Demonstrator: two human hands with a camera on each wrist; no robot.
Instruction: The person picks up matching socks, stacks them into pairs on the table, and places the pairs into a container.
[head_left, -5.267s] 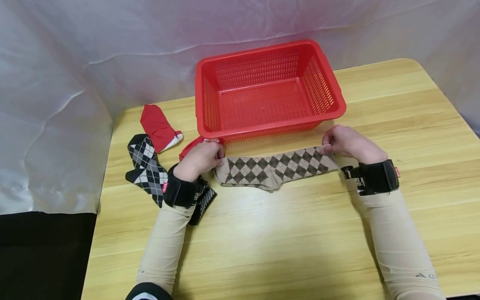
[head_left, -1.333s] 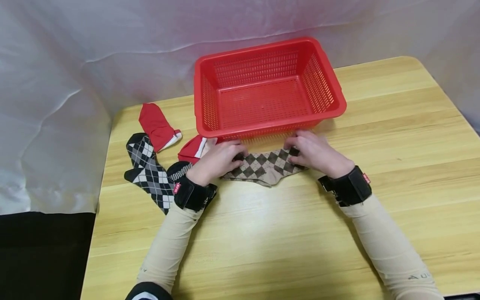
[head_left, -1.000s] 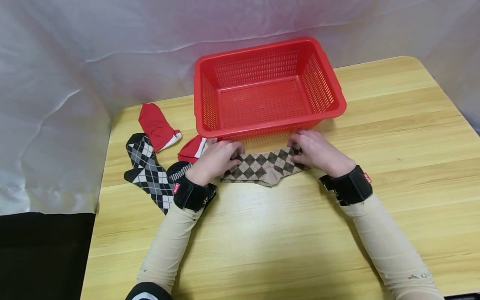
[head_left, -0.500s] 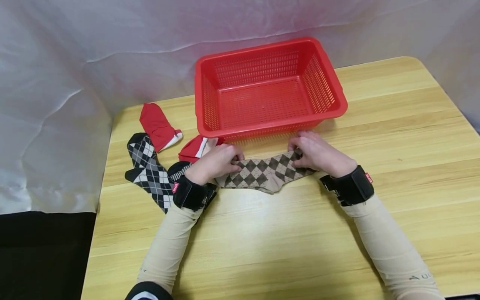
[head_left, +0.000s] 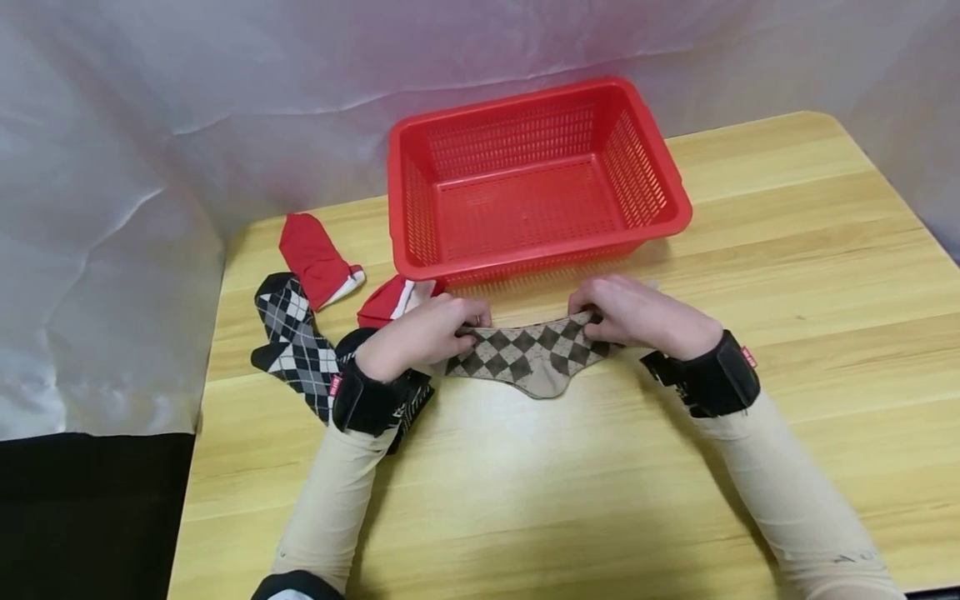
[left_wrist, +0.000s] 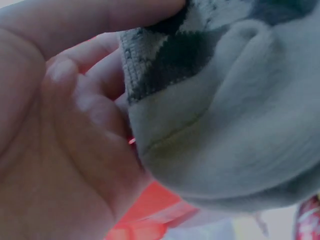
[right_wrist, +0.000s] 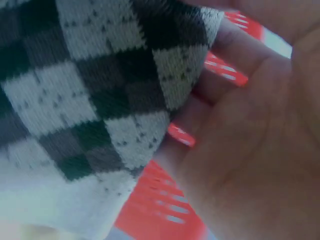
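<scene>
Between my two hands is a beige sock (head_left: pixel 517 354) with a dark diamond pattern, its heel bulging toward me. My left hand (head_left: pixel 423 332) pinches the toe end between thumb and fingers; the left wrist view shows the plain toe (left_wrist: pixel 235 140) hanging beside the palm. Farther right, my right hand (head_left: pixel 641 312) pinches the leg part, and the checked knit (right_wrist: pixel 100 80) fills much of the right wrist view with fingers behind it. The upper edge is drawn up off the table. The cuff is mostly hidden by my right hand.
A red plastic basket (head_left: pixel 536 258) stands just behind the sock. To the left lie a red sock (head_left: pixel 311 258), another red sock (head_left: pixel 386 302) and a black-and-white argyle sock (head_left: pixel 296 333). Under my left wrist is a partly covered black striped sock (head_left: pixel 411 417). The wooden table (head_left: pixel 540 492) extends toward me.
Both hands have come closer together from the sock's ends and now pinch it farther in. Most recently its upper edge has risen and the heel has sagged toward me.
</scene>
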